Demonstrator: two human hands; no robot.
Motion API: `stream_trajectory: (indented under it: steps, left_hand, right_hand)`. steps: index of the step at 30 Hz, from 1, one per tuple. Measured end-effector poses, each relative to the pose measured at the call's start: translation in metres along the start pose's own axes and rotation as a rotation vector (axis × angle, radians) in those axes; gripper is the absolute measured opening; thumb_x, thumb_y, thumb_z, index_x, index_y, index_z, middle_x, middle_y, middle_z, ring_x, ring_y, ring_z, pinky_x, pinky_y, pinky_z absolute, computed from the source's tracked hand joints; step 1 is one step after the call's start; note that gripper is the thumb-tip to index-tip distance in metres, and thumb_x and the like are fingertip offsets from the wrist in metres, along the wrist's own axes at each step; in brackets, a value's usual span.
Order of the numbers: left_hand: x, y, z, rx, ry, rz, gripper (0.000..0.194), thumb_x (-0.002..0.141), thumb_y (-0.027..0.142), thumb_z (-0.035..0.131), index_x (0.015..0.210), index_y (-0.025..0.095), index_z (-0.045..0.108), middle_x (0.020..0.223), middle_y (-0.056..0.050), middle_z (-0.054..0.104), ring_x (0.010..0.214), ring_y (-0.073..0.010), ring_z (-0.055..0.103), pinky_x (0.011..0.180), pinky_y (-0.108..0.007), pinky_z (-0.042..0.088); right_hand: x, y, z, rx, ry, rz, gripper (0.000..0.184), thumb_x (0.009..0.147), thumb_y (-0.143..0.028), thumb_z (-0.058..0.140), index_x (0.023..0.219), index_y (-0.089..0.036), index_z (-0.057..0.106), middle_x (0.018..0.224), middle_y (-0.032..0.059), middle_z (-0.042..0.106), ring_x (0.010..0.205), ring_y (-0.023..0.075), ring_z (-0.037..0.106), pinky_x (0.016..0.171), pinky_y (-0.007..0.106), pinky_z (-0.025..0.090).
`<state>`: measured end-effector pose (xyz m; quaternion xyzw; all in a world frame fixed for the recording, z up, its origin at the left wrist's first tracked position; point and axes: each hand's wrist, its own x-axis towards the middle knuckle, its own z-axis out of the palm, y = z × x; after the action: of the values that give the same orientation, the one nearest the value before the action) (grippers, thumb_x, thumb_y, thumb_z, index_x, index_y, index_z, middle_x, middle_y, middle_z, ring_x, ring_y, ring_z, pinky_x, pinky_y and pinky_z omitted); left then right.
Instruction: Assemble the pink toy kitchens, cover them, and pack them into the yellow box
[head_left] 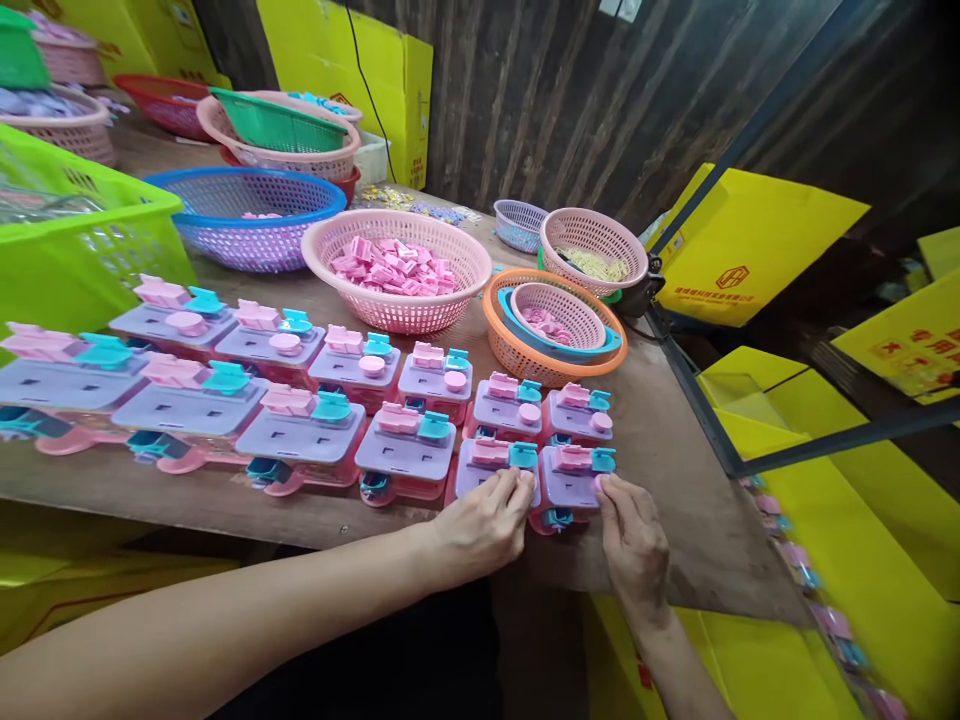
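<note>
On the brown table (701, 520), the left hand (487, 525) has its fingers pinched together over one purple-topped toy (480, 484) in the front row, and the right hand (636, 540) pinches a small pink round piece (600, 483) beside the next.

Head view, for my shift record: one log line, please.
left hand: fingers at front-row toy | right hand: fingers pinch pink piece | large pink basket: holds blocks

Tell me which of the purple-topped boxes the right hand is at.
The end box, furthest right in the front row: the right hand is at its right edge, while the left hand is over the neighbouring box.
</note>
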<state>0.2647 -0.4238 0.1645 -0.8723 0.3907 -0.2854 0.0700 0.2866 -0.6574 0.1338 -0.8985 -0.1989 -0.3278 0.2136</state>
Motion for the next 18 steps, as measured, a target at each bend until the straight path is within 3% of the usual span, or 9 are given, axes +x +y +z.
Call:
stream_trajectory:
  steps: [8, 11, 15, 18]
  left_hand:
    - [0.003, 0.015, -0.006, 0.084, -0.061, 0.019, 0.034, 0.084, 0.012, 0.037, 0.103, -0.002, 0.062, 0.111, -0.025, 0.057, 0.099, -0.0323, 0.055, 0.078, -0.045, 0.041]
    - [0.003, 0.014, -0.012, 0.032, -0.101, -0.028, 0.028, 0.083, 0.017, 0.044, 0.094, 0.005, 0.066, 0.107, -0.021, 0.058, 0.096, -0.0296, 0.054, 0.079, -0.044, 0.04]
    - [0.018, -0.025, -0.024, -0.193, -0.093, -0.073, 0.017, 0.083, 0.024, 0.05, 0.088, 0.015, 0.064, 0.095, -0.01, 0.059, 0.085, -0.0214, 0.053, 0.071, -0.034, 0.041]
    - [0.048, -0.084, -0.02, -0.194, -0.05, -0.152, 0.018, 0.084, 0.02, 0.048, 0.097, 0.013, 0.06, 0.094, -0.009, 0.058, 0.087, -0.0218, 0.052, 0.072, -0.034, 0.042]
  right_hand:
    - [-0.008, -0.004, 0.0, -0.116, -0.05, 0.044, 0.023, 0.09, -0.021, 0.046, 0.11, -0.02, 0.059, 0.109, 0.0081, 0.063, 0.104, 0.0197, 0.056, 0.087, 0.035, 0.038]
    - [-0.012, -0.003, -0.002, -0.108, -0.048, -0.002, 0.026, 0.091, -0.024, 0.043, 0.113, -0.02, 0.058, 0.109, 0.0087, 0.063, 0.104, 0.0203, 0.056, 0.087, 0.035, 0.037]
    - [0.012, 0.008, -0.008, -0.083, -0.003, -0.026, 0.025, 0.089, -0.033, 0.047, 0.105, -0.019, 0.058, 0.101, 0.0095, 0.062, 0.099, 0.0238, 0.055, 0.086, 0.038, 0.036]
    - [0.075, 0.026, -0.007, -0.078, 0.122, 0.048, 0.029, 0.086, -0.036, 0.049, 0.106, -0.016, 0.054, 0.102, 0.0117, 0.059, 0.1, 0.0258, 0.053, 0.088, 0.041, 0.037]
